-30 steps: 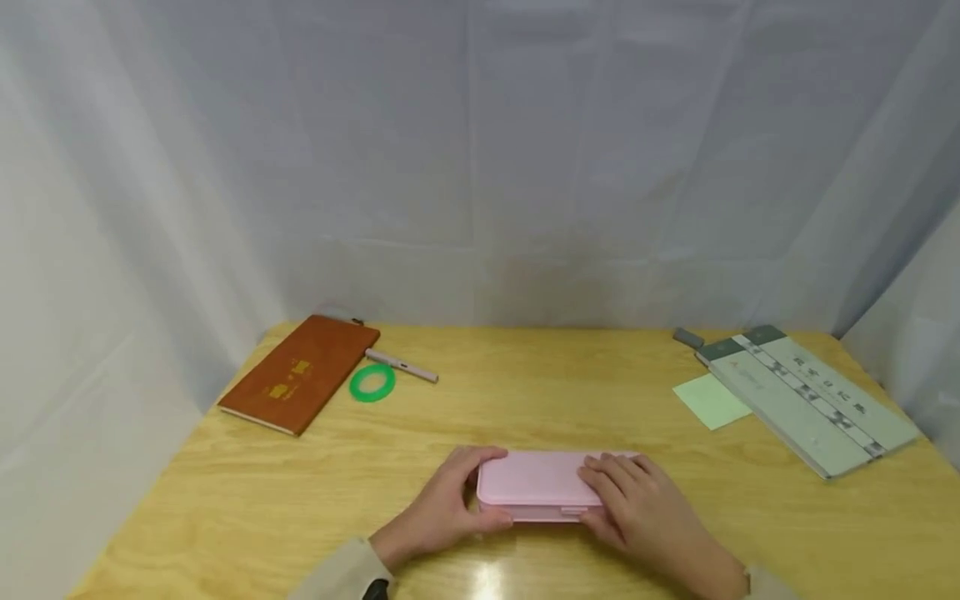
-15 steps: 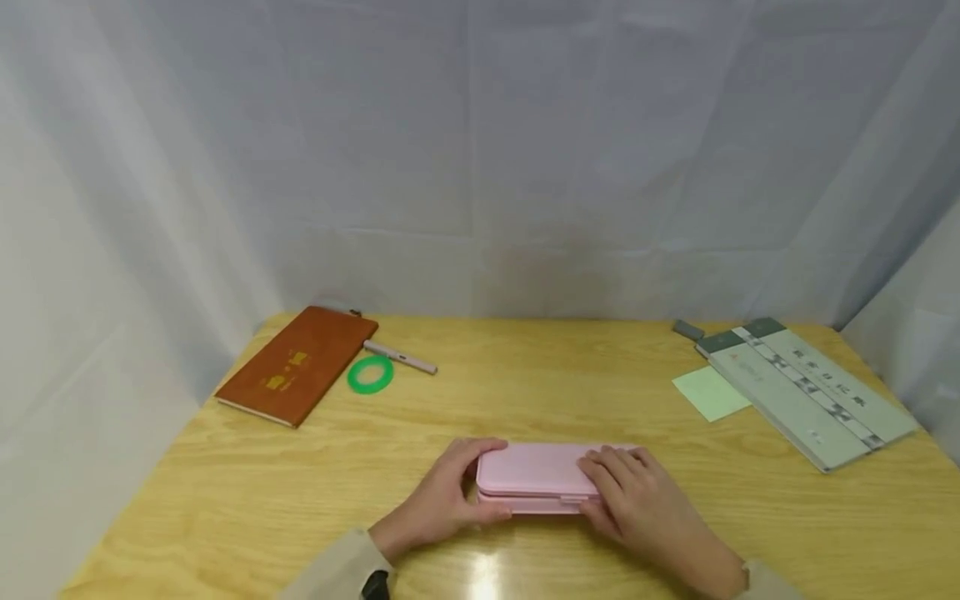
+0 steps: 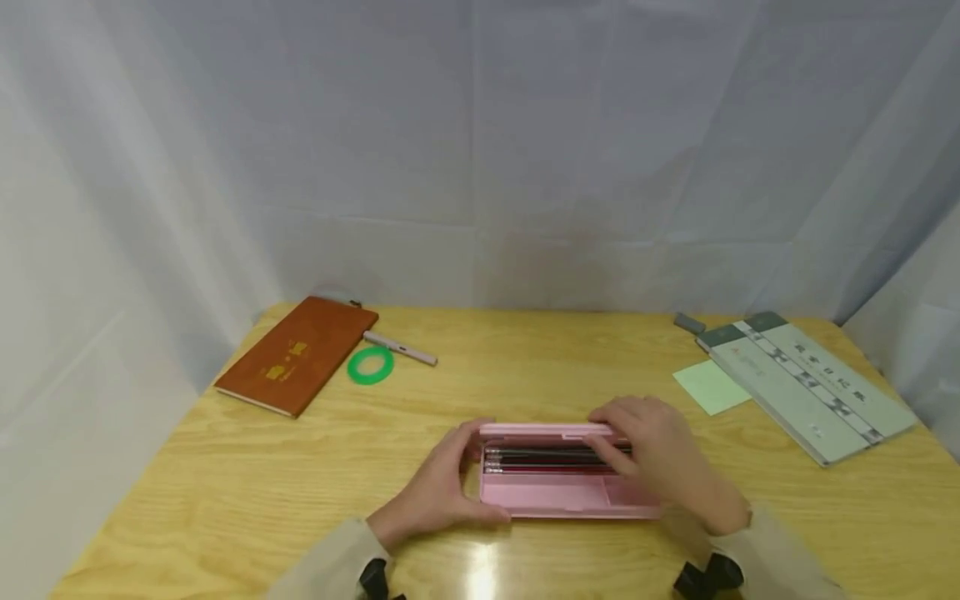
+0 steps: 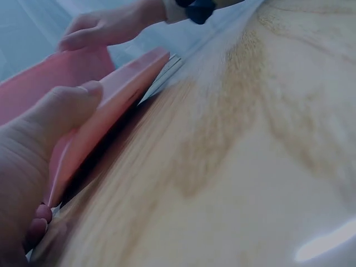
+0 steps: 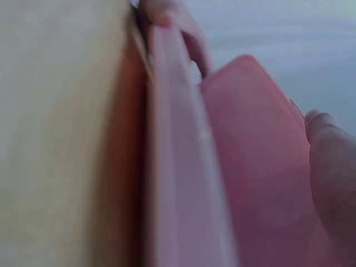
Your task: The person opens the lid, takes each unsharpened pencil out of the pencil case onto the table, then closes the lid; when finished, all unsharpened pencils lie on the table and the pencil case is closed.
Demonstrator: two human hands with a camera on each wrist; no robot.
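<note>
A pink pencil case [image 3: 555,493] lies on the table with its lid [image 3: 525,430] raised at the back. Inside, several dark and red pencils [image 3: 525,463] lie in the rear compartment; the front compartments are bare where visible. My left hand [image 3: 435,492] grips the case's left end, thumb [image 4: 72,105] along the front wall in the left wrist view. With thumb and fingers, my right hand [image 3: 663,450] holds the lid near its right side and hides the case's right end. The right wrist view shows the lid's inner face [image 5: 256,156] standing up beside the thumb.
Back left lie a brown notebook [image 3: 300,354], a pale pen [image 3: 401,348] and a green ring [image 3: 371,366]. At the right are a grey-green notebook [image 3: 813,392], a light green paper square [image 3: 711,387] and a small grey block [image 3: 689,323]. A white curtain [image 3: 525,150] hangs behind the table.
The pencil case's lid, down a second ago, has swung up and back, with my right hand moving up along with it. The pencils now show. My left hand keeps its grip.
</note>
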